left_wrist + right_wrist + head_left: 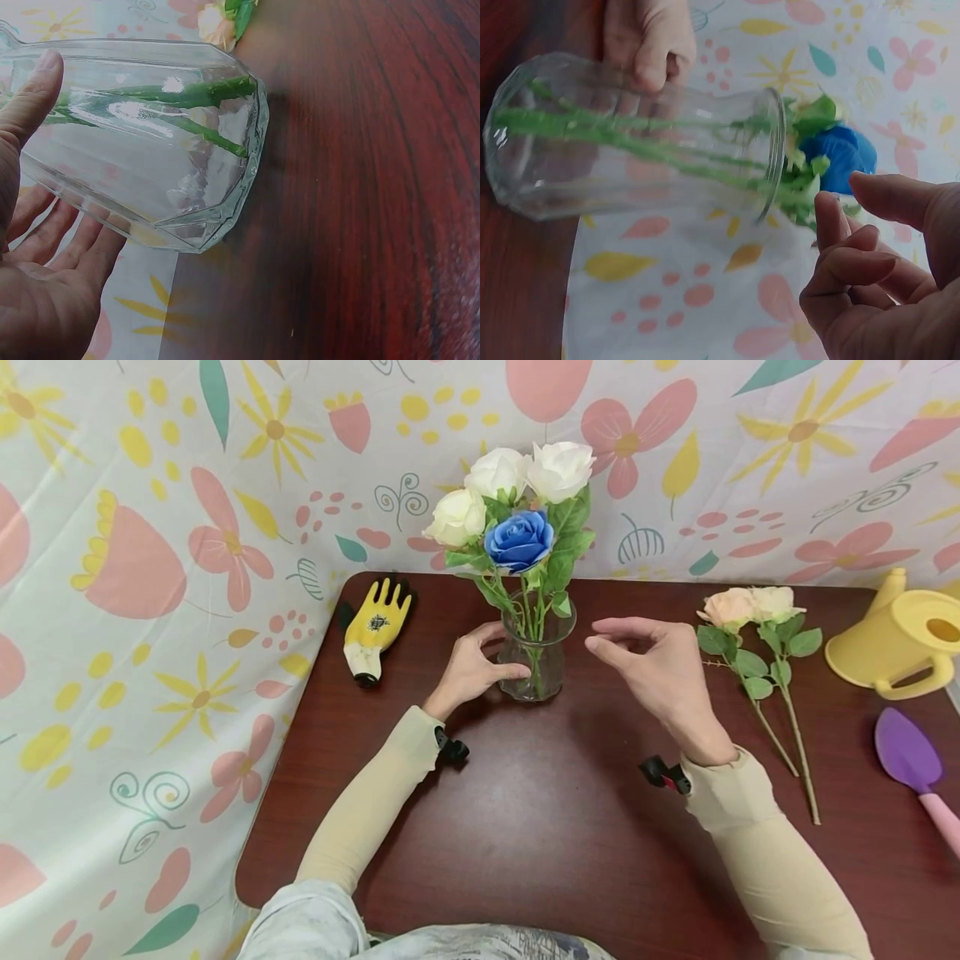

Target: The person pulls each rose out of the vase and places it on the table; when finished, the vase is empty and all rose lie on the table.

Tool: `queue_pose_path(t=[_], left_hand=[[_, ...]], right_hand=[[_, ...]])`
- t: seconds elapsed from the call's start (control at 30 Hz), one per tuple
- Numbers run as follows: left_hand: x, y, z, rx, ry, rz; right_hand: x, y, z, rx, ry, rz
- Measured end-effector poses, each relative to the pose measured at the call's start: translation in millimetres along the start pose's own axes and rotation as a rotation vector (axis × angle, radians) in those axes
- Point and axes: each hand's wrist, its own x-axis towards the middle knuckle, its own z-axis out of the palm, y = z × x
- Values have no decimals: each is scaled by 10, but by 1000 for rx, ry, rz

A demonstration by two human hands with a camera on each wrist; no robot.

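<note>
A clear glass vase (550,675) stands upright on the table, holding a blue rose (519,541) and several white roses (561,472) with green stems. My left hand (477,669) grips the vase from its left side, thumb across the front and fingers round the back. In the left wrist view the stem ends (217,90) show inside the glass. Just right of the vase rim, my right hand (663,677) is raised with its fingers loosely bent and nothing between them. The right wrist view shows this hand (900,270) apart from the vase and flowers.
On the right lie two pale roses (750,607) with long stems, beside a yellow watering can (892,643) and a purple trowel (907,752) with a pink handle. A yellow glove (377,627) lies at the far left. Behind the table (517,810) hangs a floral cloth (247,527).
</note>
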Motion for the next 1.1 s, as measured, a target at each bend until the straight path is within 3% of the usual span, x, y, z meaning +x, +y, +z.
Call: queue_pose_path(t=[0.5, 0.87, 1.1], left_hand=[[1, 4, -6, 11, 0, 23], [-5, 15, -9, -22, -8, 11], [1, 8, -4, -29, -7, 17]], right_hand=[[258, -284, 438, -11, 16, -137], [491, -282, 532, -177, 91, -171], [615, -281, 583, -243, 87, -176]])
